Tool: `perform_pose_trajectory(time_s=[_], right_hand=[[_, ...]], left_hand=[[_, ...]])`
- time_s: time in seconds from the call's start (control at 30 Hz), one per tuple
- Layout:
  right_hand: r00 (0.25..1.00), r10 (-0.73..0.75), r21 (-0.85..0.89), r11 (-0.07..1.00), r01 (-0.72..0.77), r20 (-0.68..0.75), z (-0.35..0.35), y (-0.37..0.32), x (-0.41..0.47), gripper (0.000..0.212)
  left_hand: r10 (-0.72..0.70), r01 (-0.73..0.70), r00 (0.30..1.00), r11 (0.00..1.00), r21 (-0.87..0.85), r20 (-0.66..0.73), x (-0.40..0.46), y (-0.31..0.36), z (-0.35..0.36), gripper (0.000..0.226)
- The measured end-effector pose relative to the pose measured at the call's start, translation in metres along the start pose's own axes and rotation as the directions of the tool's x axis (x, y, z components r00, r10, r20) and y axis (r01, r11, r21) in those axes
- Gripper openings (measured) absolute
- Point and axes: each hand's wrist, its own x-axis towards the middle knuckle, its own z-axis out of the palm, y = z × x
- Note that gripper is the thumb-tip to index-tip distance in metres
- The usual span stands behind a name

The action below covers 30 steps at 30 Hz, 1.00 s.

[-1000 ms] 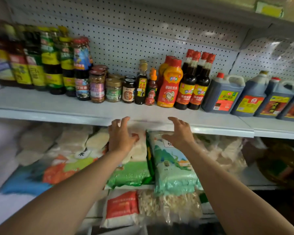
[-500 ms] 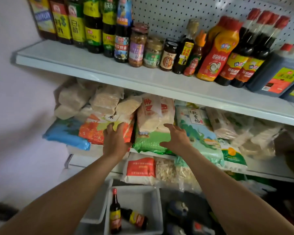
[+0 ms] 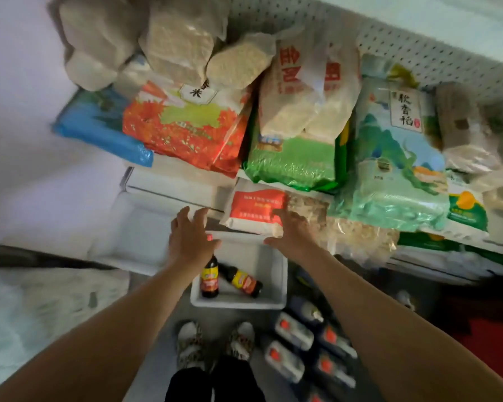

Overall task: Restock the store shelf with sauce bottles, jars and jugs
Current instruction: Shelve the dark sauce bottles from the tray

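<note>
A white bin (image 3: 276, 274) sits on the floor below the shelves. One dark sauce bottle (image 3: 210, 278) with a red cap stands upright in it, and a second dark sauce bottle (image 3: 244, 281) lies on its side beside the first. My left hand (image 3: 190, 237) hovers over the upright bottle's cap with fingers spread, holding nothing. My right hand (image 3: 291, 232) is stretched out above the bin's far right corner, fingers relaxed and empty. Several dark jugs (image 3: 295, 333) with red caps stand on the floor to the right of my feet.
Another white bin (image 3: 128, 227) sits to the left with nothing visible in it. Bags of rice and grain (image 3: 294, 158) fill the low shelf above the bins. My feet in patterned shoes (image 3: 215, 343) stand just before the bin. A white wall is on the left.
The view has tilted down from the sauce shelf to the floor bins. Both hands dropped from the shelf edge, past the rice bags, to just above the bin with two bottles.
</note>
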Motion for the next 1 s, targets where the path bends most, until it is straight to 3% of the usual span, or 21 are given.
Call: perform_pose_trajectory(time_s=[0.3,0.53,0.83,1.0], right_hand=[[0.960,0.136,0.049,0.987,-0.152,0.244,0.163,0.067,0.084,0.068],[0.927,0.211,0.118,0.959,-0.258,0.311,0.290,0.136,0.157,0.055],[0.879,0.306,0.228,0.886,-0.403,0.365,0.432,0.202,0.242,0.051],[0.876,0.278,0.212,0.900,-0.381,0.394,0.476,0.219,0.265,0.061]], left_hand=[[-0.205,0.239,0.948,0.963,-0.121,0.246,0.025,-0.104,0.153,0.084],[-0.353,0.447,0.865,0.865,-0.226,0.357,0.058,-0.176,0.283,0.084],[-0.412,0.509,0.845,0.816,-0.275,0.341,0.126,-0.245,0.419,0.060],[-0.465,0.505,0.862,0.816,-0.281,0.200,0.140,-0.271,0.472,0.061]])
